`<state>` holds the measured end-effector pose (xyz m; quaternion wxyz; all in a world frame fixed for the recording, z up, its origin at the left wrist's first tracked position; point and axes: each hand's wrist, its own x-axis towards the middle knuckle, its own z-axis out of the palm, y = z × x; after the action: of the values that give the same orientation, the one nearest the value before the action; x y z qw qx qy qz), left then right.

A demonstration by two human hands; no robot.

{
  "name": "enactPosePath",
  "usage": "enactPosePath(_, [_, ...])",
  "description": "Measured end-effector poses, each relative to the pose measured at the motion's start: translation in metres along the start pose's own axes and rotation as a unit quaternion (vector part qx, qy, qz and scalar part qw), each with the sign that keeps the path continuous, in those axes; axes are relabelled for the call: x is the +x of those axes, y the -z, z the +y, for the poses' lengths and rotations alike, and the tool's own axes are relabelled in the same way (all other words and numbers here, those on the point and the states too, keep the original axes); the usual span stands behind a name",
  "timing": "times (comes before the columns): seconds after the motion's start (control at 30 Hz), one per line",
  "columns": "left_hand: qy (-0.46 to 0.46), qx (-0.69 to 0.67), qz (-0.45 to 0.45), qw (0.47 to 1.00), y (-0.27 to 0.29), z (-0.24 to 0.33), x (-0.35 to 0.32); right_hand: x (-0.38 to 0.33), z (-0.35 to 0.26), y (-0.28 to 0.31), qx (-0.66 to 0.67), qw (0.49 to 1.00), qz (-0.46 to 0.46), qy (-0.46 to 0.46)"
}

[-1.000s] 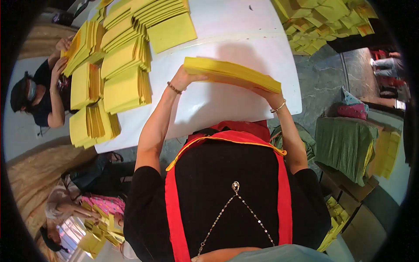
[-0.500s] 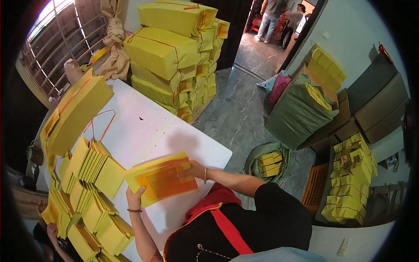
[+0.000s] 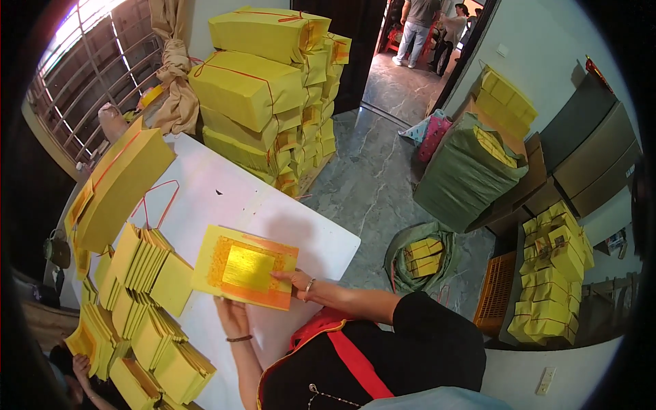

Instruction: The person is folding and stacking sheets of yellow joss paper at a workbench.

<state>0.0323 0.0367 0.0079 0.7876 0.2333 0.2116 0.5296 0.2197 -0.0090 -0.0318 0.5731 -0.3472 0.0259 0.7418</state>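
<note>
Over the white table, I hold a thin stack of yellow joss paper [image 3: 208,270] with an orange print and a shiny gold square on its upper face. My right hand [image 3: 297,281] grips its right edge, thumb on top. My left hand [image 3: 232,316] reaches under its lower edge, with the fingertips hidden beneath the paper. To the left lie several folded bundles of yellow paper [image 3: 140,263], fanned out in overlapping rows. Another person's hand [image 3: 81,365] touches the bundles at the far lower left.
Behind the bundles stands a long tied yellow pack [image 3: 126,184]. Tied yellow packs [image 3: 253,85] are piled high beyond the white table [image 3: 239,178]. On the floor at the right are green sacks [image 3: 465,181], an orange crate [image 3: 493,290] and more packs [image 3: 550,280]. Two people [image 3: 420,31] stand past the doorway.
My left hand has moved from the paper's left edge to beneath its lower edge. A gold square now shows where only the orange print showed. The stack has turned slightly.
</note>
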Motion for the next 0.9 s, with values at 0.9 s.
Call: enactPosePath(0.9, [0.017, 0.205, 0.138, 0.969, 0.032, -0.007, -0.027, 0.029, 0.006, 0.002, -0.372, 0.925, -0.063, 0.034])
